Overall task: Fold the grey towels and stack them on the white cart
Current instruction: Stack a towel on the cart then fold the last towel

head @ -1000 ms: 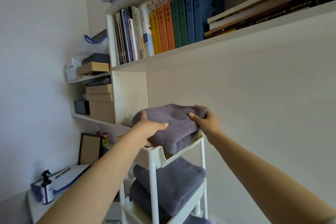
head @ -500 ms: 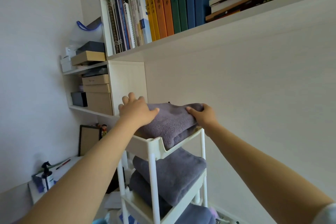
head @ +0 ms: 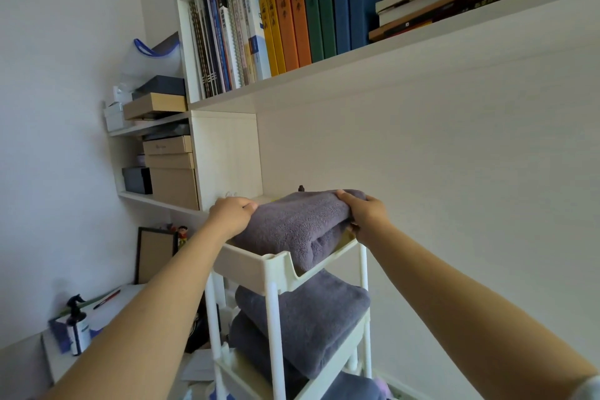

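Observation:
A folded grey towel (head: pixel 298 227) lies in the top tray of the white cart (head: pixel 259 266). My left hand (head: pixel 232 216) curls over the towel's left end, thumb pointing at the fabric. At the right end, my right hand (head: pixel 363 214) grips it, thumb on top and fingers underneath. Another folded grey towel (head: pixel 302 315) sits on the middle tier, on top of one more. A further grey towel (head: pixel 350 390) shows on the lowest tier at the frame's bottom edge.
The cart stands against a pale wall (head: pixel 454 188). Above it runs a shelf of books (head: pixel 292 26). Left of the cart, shelves hold cardboard boxes (head: pixel 172 172). A desk at lower left carries a spray bottle (head: pixel 77 328), papers and a picture frame (head: pixel 156 253).
The towel has settled lower into the top tray. My left hand slid from the towel's top to its left end, while my right hand stayed on the right end.

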### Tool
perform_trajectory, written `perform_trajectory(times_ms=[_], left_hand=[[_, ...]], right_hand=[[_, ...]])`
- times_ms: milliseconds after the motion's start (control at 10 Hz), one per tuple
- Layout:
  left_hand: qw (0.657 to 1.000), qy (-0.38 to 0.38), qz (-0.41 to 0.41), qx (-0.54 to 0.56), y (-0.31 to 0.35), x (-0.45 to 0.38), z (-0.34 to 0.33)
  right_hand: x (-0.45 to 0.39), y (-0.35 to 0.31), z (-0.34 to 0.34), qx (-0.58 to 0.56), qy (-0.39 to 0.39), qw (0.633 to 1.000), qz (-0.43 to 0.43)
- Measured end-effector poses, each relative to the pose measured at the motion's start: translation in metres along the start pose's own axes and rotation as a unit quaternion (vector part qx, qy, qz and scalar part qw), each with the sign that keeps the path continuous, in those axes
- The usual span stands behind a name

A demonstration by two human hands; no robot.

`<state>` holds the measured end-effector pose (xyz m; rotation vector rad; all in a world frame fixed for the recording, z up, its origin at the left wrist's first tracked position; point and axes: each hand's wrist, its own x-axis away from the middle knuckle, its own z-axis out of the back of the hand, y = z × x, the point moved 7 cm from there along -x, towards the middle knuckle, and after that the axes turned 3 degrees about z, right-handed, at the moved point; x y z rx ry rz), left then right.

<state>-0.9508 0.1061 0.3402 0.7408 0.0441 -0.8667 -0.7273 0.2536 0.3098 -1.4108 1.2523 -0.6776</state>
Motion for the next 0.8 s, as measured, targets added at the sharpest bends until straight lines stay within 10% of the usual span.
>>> perform_trajectory(times_ms=[200,500,800], left_hand=[[0.991,-0.049,0.026,-0.125,-0.001,0.002,-0.009],[0.988,-0.113,-0.012,-0.100,0.019,0.026,-0.014],[0.993,0.019,-0.105,-0.055,0.053,0.035,0.008]], right_hand=[[-0.004,-0.004,0.009,0.382,-0.004,0.911,0.157],[-0.004,0.005,0.017,0.403,-0.032,0.907,0.119],[0.031,-0.029,0.039,0.397,-0.019,0.904,0.158]])
